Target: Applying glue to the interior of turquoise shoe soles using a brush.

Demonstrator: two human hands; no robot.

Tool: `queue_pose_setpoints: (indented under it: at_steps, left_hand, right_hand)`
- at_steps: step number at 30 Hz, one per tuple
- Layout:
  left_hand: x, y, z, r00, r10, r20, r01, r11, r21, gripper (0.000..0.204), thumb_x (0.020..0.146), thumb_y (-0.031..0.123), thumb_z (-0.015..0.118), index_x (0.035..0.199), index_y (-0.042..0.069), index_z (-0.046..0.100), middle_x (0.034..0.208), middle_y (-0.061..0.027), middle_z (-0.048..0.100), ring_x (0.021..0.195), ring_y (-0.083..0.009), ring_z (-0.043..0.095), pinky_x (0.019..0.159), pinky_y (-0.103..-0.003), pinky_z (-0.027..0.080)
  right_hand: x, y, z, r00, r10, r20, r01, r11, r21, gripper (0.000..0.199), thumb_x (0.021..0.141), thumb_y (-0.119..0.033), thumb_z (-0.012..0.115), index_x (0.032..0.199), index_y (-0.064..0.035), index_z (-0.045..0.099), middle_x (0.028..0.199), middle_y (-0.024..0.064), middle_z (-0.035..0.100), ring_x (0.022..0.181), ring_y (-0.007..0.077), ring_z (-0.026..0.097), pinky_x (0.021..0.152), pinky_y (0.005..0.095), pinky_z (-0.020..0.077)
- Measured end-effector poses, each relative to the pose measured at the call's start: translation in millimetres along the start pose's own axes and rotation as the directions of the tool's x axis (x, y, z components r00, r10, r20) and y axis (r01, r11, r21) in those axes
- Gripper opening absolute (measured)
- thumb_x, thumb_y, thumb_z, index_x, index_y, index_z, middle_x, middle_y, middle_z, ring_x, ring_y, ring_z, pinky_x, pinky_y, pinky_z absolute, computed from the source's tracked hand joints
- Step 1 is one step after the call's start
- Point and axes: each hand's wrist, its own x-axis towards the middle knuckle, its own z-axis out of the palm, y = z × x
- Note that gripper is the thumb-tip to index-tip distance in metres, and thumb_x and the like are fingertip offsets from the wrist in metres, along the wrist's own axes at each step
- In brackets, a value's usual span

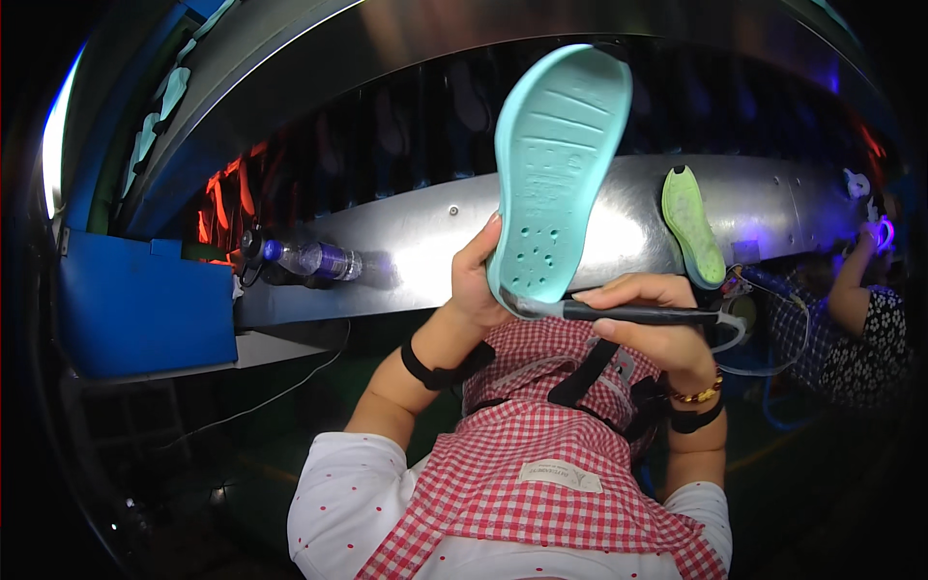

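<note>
A turquoise shoe sole (559,164) is held up in front of me, its narrow end toward me and its patterned face in view. My left hand (477,277) grips it by the left side of that lower end. My right hand (662,319) is closed around a black-handled brush-like tool (667,315) with a pale tube at its back end. The greyish tip of the tool is at the sole's lower edge, beside my left fingers. Its exact contact is hard to make out.
A light green sole (690,227) lies on the steel ledge (416,227). Clear plastic bottles (333,261) lie at the left, near a blue metal box (145,304). Behind runs a dark machine with hanging soles. At the right, another person (860,319) works under violet light.
</note>
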Motion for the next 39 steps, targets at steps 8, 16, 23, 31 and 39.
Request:
queue_pose_setpoints:
  at_steps: [8,16,23,31,39]
  left_hand:
    - [7,27,16,0.942,-0.334,0.043,0.329,0.940,0.094,0.046,0.085,0.026,0.042,0.122,-0.001,0.037,0.103,-0.0200,0.055,0.078,-0.0228,0.062,0.064,-0.030,0.054]
    - [11,47,30,0.821,-0.552,-0.147,0.509,0.590,0.627,0.053,0.081,0.030,0.047,0.120,-0.006,0.040,0.110,-0.0194,0.051,0.094,-0.0226,0.056,0.081,-0.032,0.045]
    - [-4,67,19,0.856,-0.507,-0.100,0.448,0.633,0.631,0.051,0.080,0.033,0.052,0.116,-0.003,0.046,0.105,-0.0160,0.055,0.089,-0.0205,0.057,0.076,-0.030,0.047]
    - [-9,87,19,0.923,-0.382,0.034,0.279,0.728,0.626,0.055,0.080,0.043,0.046,0.109,-0.004,0.052,0.098,-0.0164,0.059,0.084,-0.0213,0.059,0.071,-0.032,0.048]
    - [8,18,2,0.984,-0.121,0.130,0.135,0.985,-0.103,0.095,0.070,0.076,0.020,0.131,0.004,0.024,0.121,-0.0257,0.040,0.108,-0.0366,0.046,0.092,-0.049,0.035]
  right_hand:
    - [9,-22,-10,0.921,-0.230,0.316,0.331,0.889,-0.317,0.020,0.065,0.001,0.067,0.085,0.0017,0.062,0.087,0.0146,0.063,0.081,0.0239,0.063,0.072,0.0283,0.0497]
    - [10,-35,-24,0.855,-0.165,0.491,0.415,0.787,-0.457,0.019,0.065,0.002,0.066,0.084,-0.0016,0.064,0.086,0.0124,0.064,0.084,0.0225,0.062,0.074,0.0294,0.0497]
    - [4,-20,-34,0.897,-0.210,0.388,0.365,0.849,-0.383,0.019,0.067,0.002,0.065,0.086,-0.0001,0.063,0.089,0.0137,0.063,0.085,0.0234,0.062,0.076,0.0291,0.0496]
    - [-2,-11,-32,0.944,-0.252,0.212,0.322,0.840,-0.436,0.019,0.068,0.000,0.066,0.086,-0.0014,0.063,0.091,0.0126,0.063,0.086,0.0216,0.062,0.076,0.0274,0.0490]
    - [2,-20,-6,0.929,-0.370,0.025,0.338,0.817,-0.467,0.023,0.063,0.000,0.068,0.085,-0.0004,0.064,0.076,0.0102,0.064,0.067,0.0177,0.060,0.060,0.0239,0.0454]
